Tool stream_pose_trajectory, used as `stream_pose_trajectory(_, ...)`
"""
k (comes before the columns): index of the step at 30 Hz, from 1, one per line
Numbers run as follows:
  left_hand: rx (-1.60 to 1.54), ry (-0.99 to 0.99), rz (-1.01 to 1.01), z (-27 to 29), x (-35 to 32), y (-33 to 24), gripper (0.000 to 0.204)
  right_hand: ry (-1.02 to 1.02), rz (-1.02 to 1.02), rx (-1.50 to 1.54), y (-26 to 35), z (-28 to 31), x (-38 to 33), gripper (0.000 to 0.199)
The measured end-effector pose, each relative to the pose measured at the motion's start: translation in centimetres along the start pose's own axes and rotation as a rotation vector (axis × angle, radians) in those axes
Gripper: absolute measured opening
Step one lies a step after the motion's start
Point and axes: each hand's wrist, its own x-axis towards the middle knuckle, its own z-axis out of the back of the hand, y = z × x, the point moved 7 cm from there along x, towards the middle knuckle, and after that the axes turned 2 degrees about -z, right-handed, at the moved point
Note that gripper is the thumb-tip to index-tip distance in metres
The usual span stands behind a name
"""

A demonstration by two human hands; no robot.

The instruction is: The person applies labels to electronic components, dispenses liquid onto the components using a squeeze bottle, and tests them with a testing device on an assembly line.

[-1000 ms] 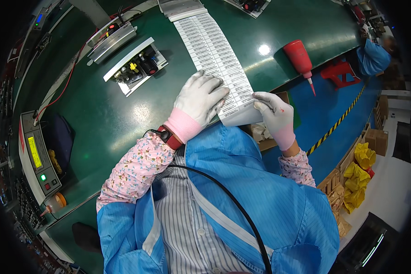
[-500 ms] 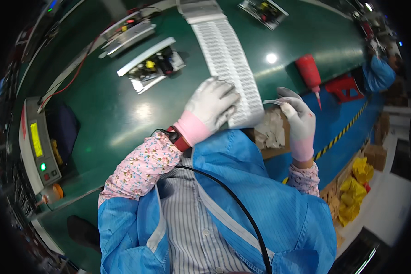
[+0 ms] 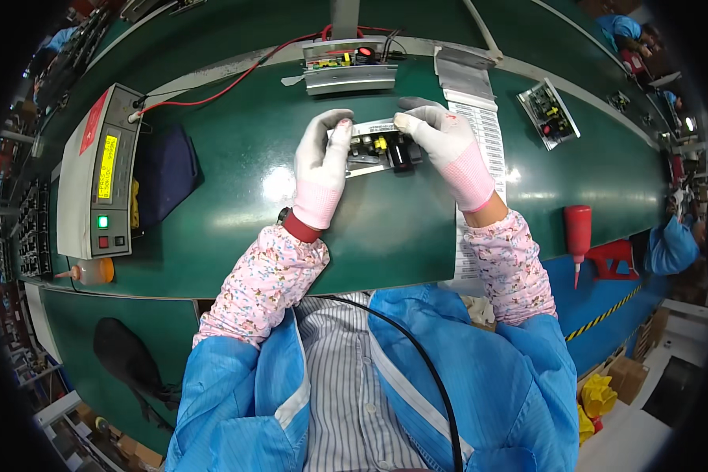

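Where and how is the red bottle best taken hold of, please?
The red bottle is probably best held by its wide body, coming from above, over the green table. The body looks thick and fairly even, while the narrow nozzle tapers and points past the table's edge.

One fisheye looks down from the head — near, wide; left hand point(image 3: 320, 161) and right hand point(image 3: 447, 145) sit upper-centre.

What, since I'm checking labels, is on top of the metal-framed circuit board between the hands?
A printed white label shows along the far edge of the circuit board. Whatever the left hand and right hand cover at its ends cannot be seen.
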Motion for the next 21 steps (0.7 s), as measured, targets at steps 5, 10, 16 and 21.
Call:
stream_pose_trajectory(5, -0.054, 0.026, 0.064, -0.1, 0.0, 0.7, 0.023, 0.126, -0.163, 0.088, 0.6, -0.9, 0.8, 0.037)
stream_pose_trajectory(10, -0.075, 0.054, 0.153, -0.2, 0.2, 0.9, 0.022, 0.130, -0.176, 0.045, 0.6, -0.8, 1.1, 0.035)
stream_pose_trajectory(16, -0.090, 0.052, 0.205, -0.2, 0.1, 1.2, 0.021, 0.115, -0.153, 0.064, 0.3, -0.9, 1.2, 0.034)
stream_pose_trajectory(21, -0.109, 0.043, 0.132, -0.3, 0.2, 0.9, 0.021, 0.076, -0.068, -0.019, 0.9, -0.8, 1.2, 0.040)
